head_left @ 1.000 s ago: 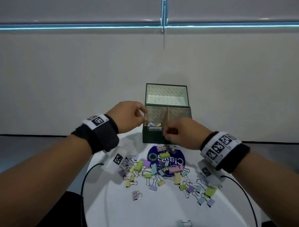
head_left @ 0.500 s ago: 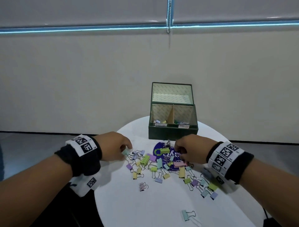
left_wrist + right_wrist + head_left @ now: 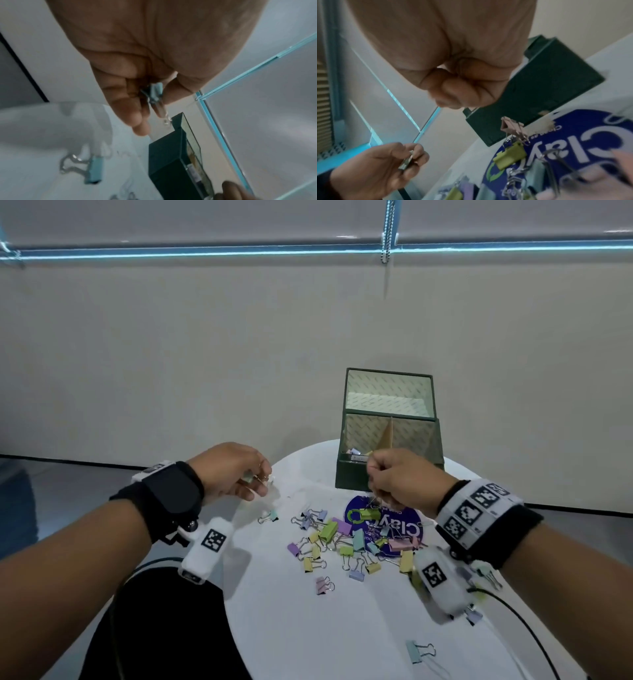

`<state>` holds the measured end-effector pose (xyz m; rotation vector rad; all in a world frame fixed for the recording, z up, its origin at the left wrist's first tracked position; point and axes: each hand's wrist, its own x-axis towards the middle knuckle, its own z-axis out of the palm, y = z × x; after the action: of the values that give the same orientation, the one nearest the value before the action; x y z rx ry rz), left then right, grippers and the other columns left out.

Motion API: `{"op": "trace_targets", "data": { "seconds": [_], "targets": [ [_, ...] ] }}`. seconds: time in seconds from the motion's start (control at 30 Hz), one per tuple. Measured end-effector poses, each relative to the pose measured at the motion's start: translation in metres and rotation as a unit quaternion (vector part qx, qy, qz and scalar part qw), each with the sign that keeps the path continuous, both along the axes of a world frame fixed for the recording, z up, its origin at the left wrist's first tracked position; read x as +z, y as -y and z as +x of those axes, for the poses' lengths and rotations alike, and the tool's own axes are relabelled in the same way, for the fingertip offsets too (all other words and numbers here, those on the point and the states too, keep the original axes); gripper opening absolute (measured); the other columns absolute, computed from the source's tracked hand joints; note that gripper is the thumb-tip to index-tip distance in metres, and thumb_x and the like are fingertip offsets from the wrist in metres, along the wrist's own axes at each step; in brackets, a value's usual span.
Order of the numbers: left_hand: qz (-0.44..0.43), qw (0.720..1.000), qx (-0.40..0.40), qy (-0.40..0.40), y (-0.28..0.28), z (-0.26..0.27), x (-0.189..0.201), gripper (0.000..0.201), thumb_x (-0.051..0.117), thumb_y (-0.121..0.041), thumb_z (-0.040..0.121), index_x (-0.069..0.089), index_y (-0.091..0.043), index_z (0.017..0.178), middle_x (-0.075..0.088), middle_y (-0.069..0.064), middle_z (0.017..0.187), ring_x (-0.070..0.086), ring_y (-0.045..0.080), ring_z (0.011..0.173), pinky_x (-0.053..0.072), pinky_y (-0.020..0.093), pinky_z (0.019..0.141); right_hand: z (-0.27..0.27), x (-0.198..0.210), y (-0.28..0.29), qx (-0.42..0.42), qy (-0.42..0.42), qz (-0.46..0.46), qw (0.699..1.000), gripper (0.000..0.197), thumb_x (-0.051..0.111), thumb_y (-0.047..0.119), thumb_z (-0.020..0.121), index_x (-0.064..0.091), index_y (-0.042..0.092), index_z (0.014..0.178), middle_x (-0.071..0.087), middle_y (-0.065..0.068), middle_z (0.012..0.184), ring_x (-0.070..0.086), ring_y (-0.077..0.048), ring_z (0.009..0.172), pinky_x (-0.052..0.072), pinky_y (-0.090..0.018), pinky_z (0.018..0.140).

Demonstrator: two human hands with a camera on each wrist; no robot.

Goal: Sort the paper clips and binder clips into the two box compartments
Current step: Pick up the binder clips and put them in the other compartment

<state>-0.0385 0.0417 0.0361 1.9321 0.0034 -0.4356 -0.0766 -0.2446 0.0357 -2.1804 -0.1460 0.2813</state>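
**Both hands lifting off the clip pile**

Half a second ago both hands were down at the pile; now they are hovering above the counter (image 3: 291, 628). The left hand (image 3: 229, 470) is pinching a pale blue binder clip (image 3: 155, 92), its wire handles pointing toward the green box (image 3: 352, 477). The right hand (image 3: 400, 477) is curling tight in front of the box; whether its grip is holding anything, I cannot tell. Pastel binder clips (image 3: 346, 539) are lying scattered on the counter around a blue round sticker (image 3: 407, 529).

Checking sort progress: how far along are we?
Early. A few clips lie in the dark green box, left compartment. The left hand pinches a light blue binder clip; the right hand is fisted, contents unseen. The pastel clip pile remains on the white table.
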Motion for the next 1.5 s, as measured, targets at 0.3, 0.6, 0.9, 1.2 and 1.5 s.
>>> {"op": "trace_targets", "data": {
  "seconds": [0.3,0.6,0.9,1.2,1.5],
  "targets": [
    [0.533,0.795,-0.237,0.168,0.011,-0.012,-0.016,0.029,0.065,-0.056,0.076,0.066,-0.047,0.104,0.042,-0.014,0.099,0.056,0.009,0.086,0.051,0.032,0.084,0.022,-0.015,-0.062,0.164,0.064,-0.377,0.909,0.022,0.059,0.032,0.094,0.069,0.015,0.103,0.068,0.000,0.101,0.064,-0.021,0.092,0.055,-0.031,0.075],
    [0.518,0.807,-0.227,0.171,0.017,-0.009,-0.016,0.017,0.069,-0.042,0.081,0.068,-0.025,0.078,0.064,-0.010,0.088,0.063,0.010,0.081,0.054,0.029,0.074,0.025,-0.027,-0.068,0.205,0.059,-0.415,0.885,0.021,0.057,0.023,0.092,0.069,0.007,0.100,0.069,-0.006,0.097,0.065,-0.024,0.088,0.055,-0.034,0.077],
    [0.304,0.916,-0.146,0.217,0.038,0.019,0.012,0.019,0.067,-0.042,0.089,0.061,-0.024,0.087,0.069,-0.009,0.086,0.060,0.010,0.076,0.046,0.026,0.071,0.025,-0.009,-0.054,0.182,0.065,-0.336,0.922,0.025,0.074,0.031,0.085,0.071,0.023,0.108,0.052,0.014,0.087,0.052,-0.010,0.081,0.041,-0.025,0.065],
    [0.103,0.972,-0.073,0.196,0.096,0.043,0.030,0.015,0.068,-0.025,0.091,0.065,-0.010,0.093,0.071,0.008,0.095,0.063,0.015,0.074,0.058,0.031,0.069,0.013,-0.020,-0.061,0.219,0.044,-0.327,0.918,0.019,0.071,0.016,0.084,0.070,0.025,0.100,0.054,0.010,0.088,0.058,-0.018,0.087,0.046,-0.028,0.068],
    [0.079,0.974,-0.097,0.187,0.123,0.050,0.035,0.032,0.059,-0.009,0.095,0.060,-0.013,0.127,0.072,0.012,0.105,0.072,0.020,0.093,0.061,0.026,0.065,0.003,-0.002,-0.036,0.201,0.044,-0.273,0.940,0.016,0.064,0.019,0.082,0.050,0.023,0.077,0.054,0.006,0.079,0.048,-0.012,0.067,0.042,-0.027,0.059]
  ]
}}
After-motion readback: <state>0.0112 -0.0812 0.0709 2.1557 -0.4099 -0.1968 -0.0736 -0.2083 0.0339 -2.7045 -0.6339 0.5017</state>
